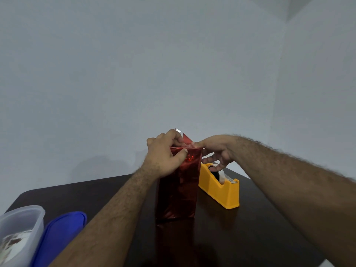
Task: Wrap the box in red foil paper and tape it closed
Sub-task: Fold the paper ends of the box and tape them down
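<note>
A tall box wrapped in shiny red foil paper (pixel 178 187) stands upright on the dark table (pixel 250 228). At its top end a loose foil flap (pixel 185 138) sticks up, its silver underside showing at the tip. My left hand (pixel 165 153) grips the top of the box, thumb pressed on the front face and fingers curled over the folded foil. My right hand (pixel 215 151) reaches in from the right, its forefinger pressing on the top edge by the flap, the other fingers hanging loosely curled above the dispenser.
A yellow tape dispenser (pixel 221 187) with a roll of clear tape stands just right of the box. At the lower left sit a clear plastic container (pixel 21 228) and a blue lid (pixel 59 234). A pale wall rises behind the table.
</note>
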Demonstrator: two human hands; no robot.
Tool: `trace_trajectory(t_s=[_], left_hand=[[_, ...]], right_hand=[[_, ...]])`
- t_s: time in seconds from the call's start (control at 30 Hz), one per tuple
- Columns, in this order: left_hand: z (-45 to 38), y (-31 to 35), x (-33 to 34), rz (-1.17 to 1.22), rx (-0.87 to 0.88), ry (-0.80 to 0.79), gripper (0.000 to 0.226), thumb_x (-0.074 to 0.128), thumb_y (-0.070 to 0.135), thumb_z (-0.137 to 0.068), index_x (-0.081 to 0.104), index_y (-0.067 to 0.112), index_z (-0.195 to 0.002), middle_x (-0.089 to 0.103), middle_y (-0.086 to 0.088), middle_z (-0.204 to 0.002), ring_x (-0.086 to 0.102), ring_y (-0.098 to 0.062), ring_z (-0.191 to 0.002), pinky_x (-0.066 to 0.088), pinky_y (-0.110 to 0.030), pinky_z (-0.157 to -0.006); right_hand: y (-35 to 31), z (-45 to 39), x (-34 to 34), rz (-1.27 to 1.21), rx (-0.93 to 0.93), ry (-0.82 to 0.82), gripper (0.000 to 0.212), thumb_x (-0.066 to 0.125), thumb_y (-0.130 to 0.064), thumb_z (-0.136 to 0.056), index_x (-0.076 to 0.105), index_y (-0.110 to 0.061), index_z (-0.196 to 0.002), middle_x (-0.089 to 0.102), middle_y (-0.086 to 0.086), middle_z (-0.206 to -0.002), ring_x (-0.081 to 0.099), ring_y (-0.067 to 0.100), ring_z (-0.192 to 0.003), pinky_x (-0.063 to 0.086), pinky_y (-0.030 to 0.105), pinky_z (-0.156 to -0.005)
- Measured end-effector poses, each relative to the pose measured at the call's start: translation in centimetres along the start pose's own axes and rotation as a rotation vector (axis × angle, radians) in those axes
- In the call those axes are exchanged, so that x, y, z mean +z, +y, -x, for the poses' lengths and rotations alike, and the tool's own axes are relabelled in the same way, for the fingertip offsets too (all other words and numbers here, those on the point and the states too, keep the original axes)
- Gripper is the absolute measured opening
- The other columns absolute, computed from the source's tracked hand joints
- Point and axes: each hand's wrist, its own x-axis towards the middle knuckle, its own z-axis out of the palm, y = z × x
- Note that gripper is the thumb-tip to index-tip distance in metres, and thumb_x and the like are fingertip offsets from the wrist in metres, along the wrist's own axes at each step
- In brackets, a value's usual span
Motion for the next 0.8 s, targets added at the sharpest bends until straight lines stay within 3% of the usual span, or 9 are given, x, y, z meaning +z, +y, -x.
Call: trace_trajectory(t_s=[0.1,0.2,0.27,0.47,0.53,0.63,0.8], left_hand=[[0.1,0.3,-0.1,0.002,-0.006,0.005,0.028,0.065,0.041,-0.079,0.058,0.035,-0.106,0.071,0.023,-0.093,0.061,-0.008,-0.104,0.024,-0.034,-0.099],[0.1,0.0,-0.1,0.018,-0.015,0.004,0.030,0.064,0.040,-0.079,0.059,0.032,-0.107,0.072,0.025,-0.092,0.060,-0.008,-0.106,0.021,-0.031,-0.096],[0.1,-0.1,0.0,0.031,-0.013,0.011,0.030,0.064,0.040,-0.078,0.059,0.032,-0.107,0.074,0.023,-0.094,0.061,-0.009,-0.108,0.019,-0.027,-0.094],[0.2,0.0,0.1,0.046,-0.026,0.023,0.032,0.067,0.037,-0.078,0.057,0.034,-0.108,0.072,0.019,-0.094,0.064,-0.003,-0.100,0.023,-0.027,-0.099],[0.2,-0.1,0.0,0.044,-0.034,0.021,0.033,0.068,0.037,-0.078,0.055,0.034,-0.109,0.069,0.017,-0.092,0.064,-0.001,-0.097,0.022,-0.021,-0.101],[0.2,0.0,-0.1,0.001,-0.015,0.007,0.031,0.067,0.037,-0.080,0.054,0.037,-0.109,0.066,0.023,-0.095,0.062,-0.001,-0.099,0.023,-0.029,-0.100],[0.3,0.1,-0.2,-0.005,0.015,-0.009,0.029,0.066,0.036,-0.083,0.051,0.048,-0.105,0.058,0.033,-0.096,0.053,0.007,-0.102,0.020,-0.029,-0.096]], right_hand=[[0.0,0.5,0.6,0.097,-0.013,0.088,0.021,0.058,-0.033,-0.103,0.075,-0.021,-0.101,0.073,-0.002,-0.092,0.068,0.019,-0.089,0.054,0.053,-0.096],[0.1,0.3,1.1,0.066,-0.033,0.079,0.056,0.046,-0.066,-0.101,0.074,-0.019,-0.111,0.075,0.002,-0.109,0.070,0.021,-0.101,0.056,0.052,-0.089],[-0.1,0.2,1.6,0.073,-0.039,0.041,0.073,0.055,-0.084,-0.084,0.073,-0.022,-0.118,0.072,0.004,-0.119,0.069,0.024,-0.107,0.056,0.053,-0.088],[-0.2,-0.2,2.3,0.071,-0.022,0.065,0.064,0.073,-0.067,-0.082,0.068,-0.022,-0.127,0.071,0.001,-0.119,0.069,0.023,-0.106,0.054,0.061,-0.096],[-0.4,0.0,2.4,0.056,-0.015,0.081,0.058,0.073,-0.062,-0.085,0.068,-0.021,-0.125,0.071,0.002,-0.118,0.069,0.023,-0.105,0.053,0.062,-0.098],[-0.7,0.6,2.5,0.053,-0.019,0.092,0.046,0.070,-0.058,-0.091,0.070,-0.020,-0.117,0.072,0.001,-0.114,0.069,0.022,-0.103,0.052,0.063,-0.098],[-0.8,1.1,2.7,0.078,-0.024,0.121,0.047,0.064,-0.061,-0.096,0.068,-0.021,-0.120,0.072,0.000,-0.109,0.070,0.020,-0.097,0.055,0.061,-0.095]])
